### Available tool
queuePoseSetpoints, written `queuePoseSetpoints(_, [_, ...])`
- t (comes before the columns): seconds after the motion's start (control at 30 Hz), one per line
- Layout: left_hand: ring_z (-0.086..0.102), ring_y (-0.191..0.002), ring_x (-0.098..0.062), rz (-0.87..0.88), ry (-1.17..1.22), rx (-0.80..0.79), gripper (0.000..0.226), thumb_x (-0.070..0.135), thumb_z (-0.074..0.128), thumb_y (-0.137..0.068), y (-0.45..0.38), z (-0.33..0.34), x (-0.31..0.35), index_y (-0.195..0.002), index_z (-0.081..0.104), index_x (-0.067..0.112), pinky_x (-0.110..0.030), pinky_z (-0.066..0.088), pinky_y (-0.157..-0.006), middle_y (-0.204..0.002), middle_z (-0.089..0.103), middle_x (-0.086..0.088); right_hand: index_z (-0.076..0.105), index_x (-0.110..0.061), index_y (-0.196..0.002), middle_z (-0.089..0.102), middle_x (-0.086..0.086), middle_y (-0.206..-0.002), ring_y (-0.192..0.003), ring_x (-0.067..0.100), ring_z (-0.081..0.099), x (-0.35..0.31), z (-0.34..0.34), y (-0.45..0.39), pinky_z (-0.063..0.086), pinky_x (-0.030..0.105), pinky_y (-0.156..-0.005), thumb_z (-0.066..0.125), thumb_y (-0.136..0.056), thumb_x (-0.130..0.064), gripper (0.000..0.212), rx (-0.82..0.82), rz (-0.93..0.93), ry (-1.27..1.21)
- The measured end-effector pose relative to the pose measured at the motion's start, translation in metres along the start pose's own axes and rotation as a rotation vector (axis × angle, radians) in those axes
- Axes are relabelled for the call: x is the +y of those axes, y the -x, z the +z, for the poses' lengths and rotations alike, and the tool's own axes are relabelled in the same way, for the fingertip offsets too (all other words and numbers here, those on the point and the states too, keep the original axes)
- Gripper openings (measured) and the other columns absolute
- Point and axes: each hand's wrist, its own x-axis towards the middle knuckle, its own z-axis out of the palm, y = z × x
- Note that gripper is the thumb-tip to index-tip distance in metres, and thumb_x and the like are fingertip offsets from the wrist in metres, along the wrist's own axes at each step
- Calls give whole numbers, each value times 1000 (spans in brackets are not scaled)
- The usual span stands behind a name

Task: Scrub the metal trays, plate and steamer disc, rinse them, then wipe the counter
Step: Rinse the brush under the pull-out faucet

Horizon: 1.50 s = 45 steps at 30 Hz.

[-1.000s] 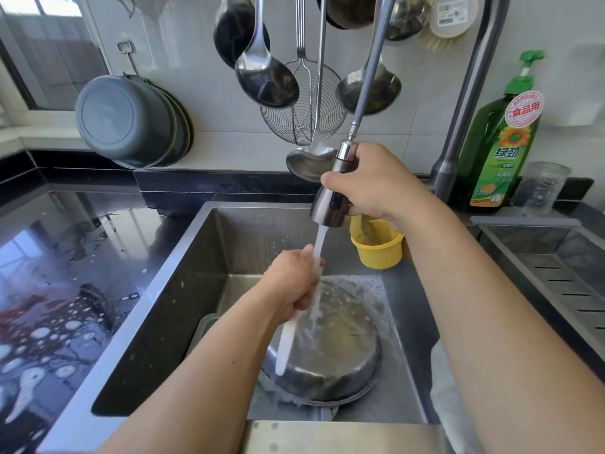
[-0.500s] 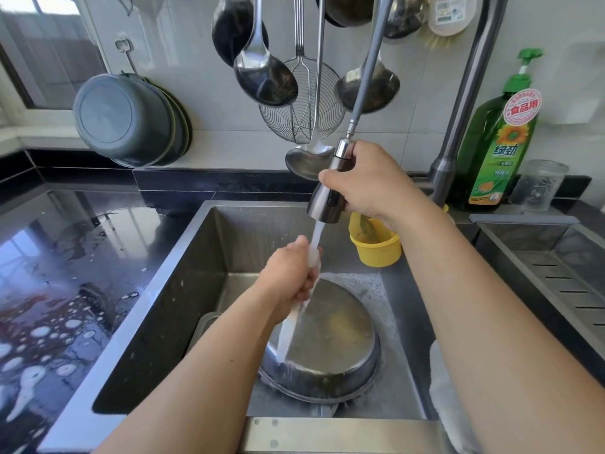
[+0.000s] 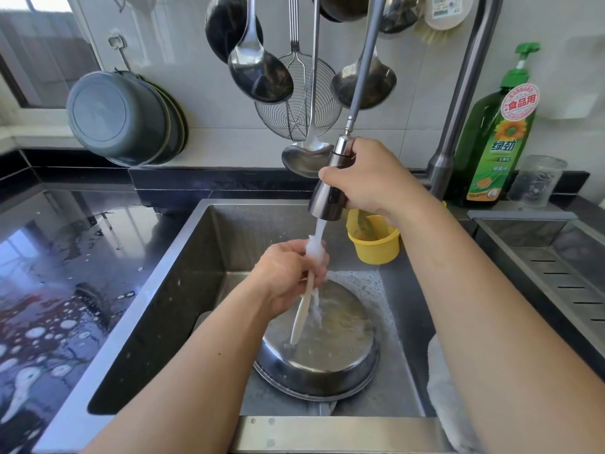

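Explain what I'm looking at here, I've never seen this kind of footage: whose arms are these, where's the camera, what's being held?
There is no machine: a person wears a camera on the head, looking down at their own arms over a sink. The right hand holds the pull-out faucet sprayer, which pours water. The left hand holds a pale utensil under the stream; its kind is unclear. Below lies an upturned metal dish. A yellow cup sits behind; the black counter at left is wet.
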Motion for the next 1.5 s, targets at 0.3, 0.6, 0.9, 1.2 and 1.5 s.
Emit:
queuePoseSetpoints(0.3, [32,-50,-14,69,-394,158,33,27,47,-106,1,11,1,-76,58,16,-27,29,-47,-64,43,-1,55,-28,-88,64,-2,-90,-93,29,67,-1,1,1,60,50,-83,71,-87,-29,16,10,-13,-2])
queuePoseSetpoints(0.6, [31,-48,-14,-49,-181,171,37,35,35,-106,2,10,4,-85,54,13,-27,26,-47,-62,42,-1,58,-26,-94,67,2,-94,-95,28,68,-2,3,1,61,50,-83,72,-86,-30,16,-17,-19,-42])
queuePoseSetpoints(0.9, [67,-74,-19,184,-780,30,48,13,49,-107,2,13,-10,-149,43,35,-22,54,-57,-124,64,-8,63,-17,-102,71,7,-100,-90,24,73,-10,0,5,65,44,-70,73,-87,-25,20,-89,6,-143])
queuePoseSetpoints(1.2, [69,-77,-18,49,-594,218,25,15,50,-106,2,8,-3,-91,70,17,-39,60,-76,-90,76,-4,63,-15,-99,72,10,-99,-87,25,75,-12,-8,8,65,43,-68,72,-88,-19,14,-132,31,-141])
queuePoseSetpoints(1.5, [63,-83,-23,-33,-181,69,27,-6,50,-103,10,5,2,-113,68,12,-38,56,-83,-89,70,-11,56,-21,-108,59,-7,-91,-84,17,59,-1,-7,6,48,28,-64,68,-92,-32,22,25,-9,120])
